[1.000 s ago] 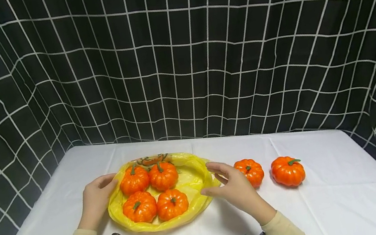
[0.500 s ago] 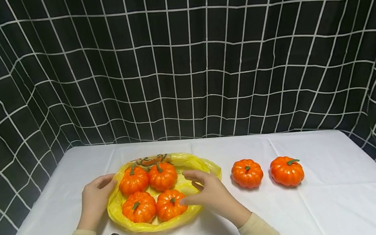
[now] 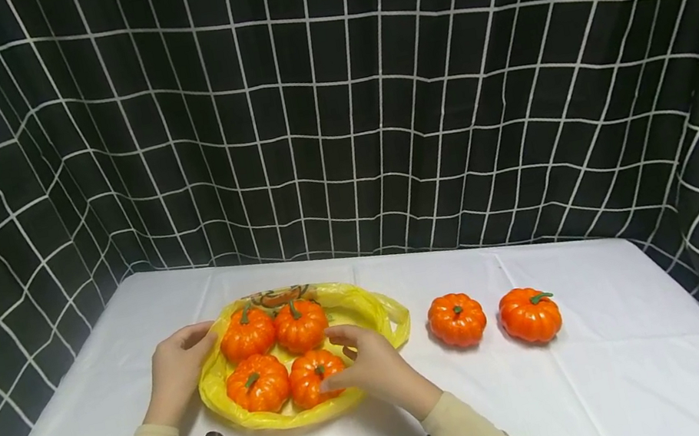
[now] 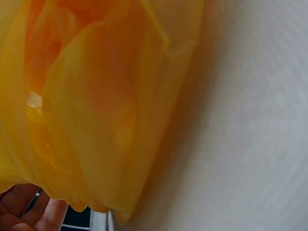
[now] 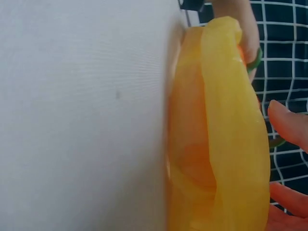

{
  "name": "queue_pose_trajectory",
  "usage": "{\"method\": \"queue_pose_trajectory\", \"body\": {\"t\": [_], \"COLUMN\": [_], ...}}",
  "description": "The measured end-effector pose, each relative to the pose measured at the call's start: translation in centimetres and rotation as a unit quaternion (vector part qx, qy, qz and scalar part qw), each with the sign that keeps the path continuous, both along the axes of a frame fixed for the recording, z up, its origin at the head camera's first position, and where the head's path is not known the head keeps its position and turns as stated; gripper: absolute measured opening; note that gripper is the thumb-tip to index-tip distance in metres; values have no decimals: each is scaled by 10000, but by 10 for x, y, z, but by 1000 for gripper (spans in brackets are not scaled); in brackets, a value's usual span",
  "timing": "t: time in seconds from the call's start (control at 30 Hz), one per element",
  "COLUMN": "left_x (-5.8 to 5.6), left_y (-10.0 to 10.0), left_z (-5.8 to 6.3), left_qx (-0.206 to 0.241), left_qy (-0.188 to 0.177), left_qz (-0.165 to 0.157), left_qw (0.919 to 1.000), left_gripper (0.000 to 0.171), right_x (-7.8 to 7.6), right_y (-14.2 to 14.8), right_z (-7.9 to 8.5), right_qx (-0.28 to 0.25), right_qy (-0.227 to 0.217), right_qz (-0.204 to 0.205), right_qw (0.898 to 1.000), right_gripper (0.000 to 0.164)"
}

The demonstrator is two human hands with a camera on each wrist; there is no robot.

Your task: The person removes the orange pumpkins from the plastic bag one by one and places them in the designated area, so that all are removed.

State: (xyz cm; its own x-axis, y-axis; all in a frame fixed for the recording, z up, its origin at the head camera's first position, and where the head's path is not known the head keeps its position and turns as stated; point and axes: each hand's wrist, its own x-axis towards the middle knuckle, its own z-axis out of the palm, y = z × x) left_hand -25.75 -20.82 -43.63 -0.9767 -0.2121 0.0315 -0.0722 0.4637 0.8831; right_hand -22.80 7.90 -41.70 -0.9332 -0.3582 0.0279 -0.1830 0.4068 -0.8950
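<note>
A yellow plastic bag point(image 3: 344, 298), its rim rolled open, lies on the table with several small orange pumpkins inside. In the head view my left hand point(image 3: 177, 369) pinches the bag's left rim; its fingertips are partly hidden there. My right hand point(image 3: 375, 365) reaches in over the bag's right side, fingers spread and relaxed, holding nothing. Its thumb overlaps the front right pumpkin point(image 3: 310, 374); whether they touch I cannot tell. The right wrist view shows that thumb point(image 5: 288, 122) above the bag's yellow wall point(image 5: 236, 125).
Two more pumpkins, one nearer point(image 3: 456, 321) and one farther right point(image 3: 530, 316), sit on the white tablecloth point(image 3: 605, 391) right of the bag. A black curtain with a white grid point(image 3: 328, 97) surrounds the table's back and sides.
My right hand has moved left from the bag's right rim to over the front right pumpkin. The right rim has sprung outward. My left hand has stayed in place.
</note>
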Motion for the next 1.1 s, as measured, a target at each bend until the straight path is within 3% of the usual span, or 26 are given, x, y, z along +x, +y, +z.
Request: {"method": "queue_pose_trajectory", "body": {"t": [0.4,1.1], "left_x": [1,1], "left_y": [-2,-2], "left_z": [4,5], "left_qx": [-10,-72], "left_qy": [48,-112], "left_qz": [-59,-44], "left_qw": [10000,9999], "left_gripper": [38,39], "right_x": [4,-3], "right_y": [-7,-10], "right_z": [0,-7], "right_qx": [645,1158], "right_qy": [48,68], "right_qz": [-2,97], "right_qw": [9979,9932], "right_gripper": [80,83]}}
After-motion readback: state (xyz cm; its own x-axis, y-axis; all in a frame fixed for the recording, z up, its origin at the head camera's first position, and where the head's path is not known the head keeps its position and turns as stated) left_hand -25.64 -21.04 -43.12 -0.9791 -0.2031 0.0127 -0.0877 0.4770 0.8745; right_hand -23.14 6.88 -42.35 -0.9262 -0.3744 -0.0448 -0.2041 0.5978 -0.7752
